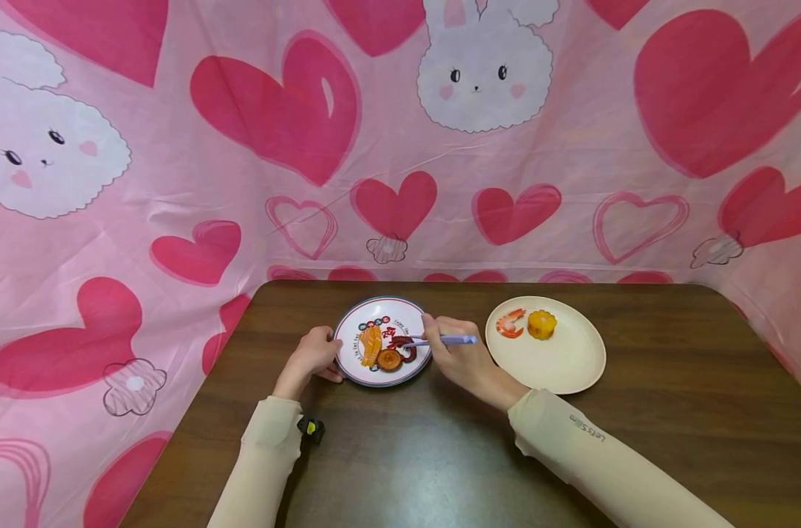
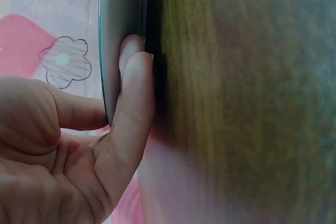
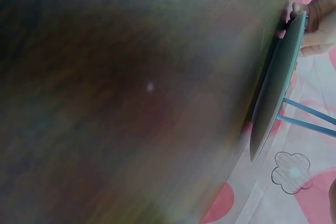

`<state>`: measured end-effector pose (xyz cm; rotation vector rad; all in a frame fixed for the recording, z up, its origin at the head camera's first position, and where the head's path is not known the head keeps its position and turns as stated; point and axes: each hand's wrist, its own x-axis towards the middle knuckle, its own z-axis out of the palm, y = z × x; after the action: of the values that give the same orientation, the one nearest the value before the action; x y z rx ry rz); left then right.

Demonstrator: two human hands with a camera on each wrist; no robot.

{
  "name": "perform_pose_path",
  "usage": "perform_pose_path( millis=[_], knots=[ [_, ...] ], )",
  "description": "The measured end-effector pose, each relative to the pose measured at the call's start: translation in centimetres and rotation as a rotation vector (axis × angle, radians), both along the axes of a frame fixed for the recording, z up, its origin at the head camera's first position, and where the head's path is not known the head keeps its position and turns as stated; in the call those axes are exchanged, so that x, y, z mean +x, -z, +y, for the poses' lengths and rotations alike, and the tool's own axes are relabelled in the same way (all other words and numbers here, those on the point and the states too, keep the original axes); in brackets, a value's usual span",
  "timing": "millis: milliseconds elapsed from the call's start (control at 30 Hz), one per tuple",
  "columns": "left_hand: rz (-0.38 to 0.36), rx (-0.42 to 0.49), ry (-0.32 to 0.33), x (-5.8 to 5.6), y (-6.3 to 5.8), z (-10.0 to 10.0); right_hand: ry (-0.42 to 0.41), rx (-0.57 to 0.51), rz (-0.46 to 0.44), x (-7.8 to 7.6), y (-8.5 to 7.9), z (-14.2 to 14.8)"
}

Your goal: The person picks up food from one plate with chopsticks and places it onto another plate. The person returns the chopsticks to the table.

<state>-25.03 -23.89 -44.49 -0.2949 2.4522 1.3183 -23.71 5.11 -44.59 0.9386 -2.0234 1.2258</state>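
My left hand [image 1: 316,353] grips the left rim of a white printed plate [image 1: 374,305]. In the left wrist view, the thumb [image 2: 81,113] is at the plate's edge and curled fingers [image 2: 137,85] reach under it. Pale purple chopsticks [image 1: 458,339] are held in my right hand [image 1: 465,356], over the plate's right side. Their tips meet a dark red octopus tentacle [image 1: 410,353]. Beside the tentacle lie an orange salmon slice [image 1: 370,345] and a round brown mushroom-like piece [image 1: 389,360]. The right wrist view shows the chopsticks [image 3: 310,124] reaching the plate from above.
To the right stands a cream oval plate [image 1: 552,370] bearing a shrimp [image 1: 510,323] and a yellow corn piece [image 1: 542,324]. Both plates are on a dark wooden table [image 1: 400,447]. A pink heart-patterned cloth [image 1: 387,154] hangs behind the table and along its sides.
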Motion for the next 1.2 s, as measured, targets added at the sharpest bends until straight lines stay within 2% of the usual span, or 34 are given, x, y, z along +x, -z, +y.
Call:
perform_pose_path(
  millis=[533, 967, 1200],
  knots=[
    [0.005, 0.011, -0.014, 0.00, 0.05, 0.12, 0.013, 0.011, -0.021, -0.15, 0.09, 0.25],
    [0.002, 0.005, -0.013, 0.06, -0.02, 0.11, 0.075, 0.053, -0.169, 0.00, -0.23, 0.48],
    [0.002, 0.008, -0.014, 0.08, -0.17, 0.26, 0.043, -0.001, -0.194, 0.18, -0.43, 0.57]
  ],
)
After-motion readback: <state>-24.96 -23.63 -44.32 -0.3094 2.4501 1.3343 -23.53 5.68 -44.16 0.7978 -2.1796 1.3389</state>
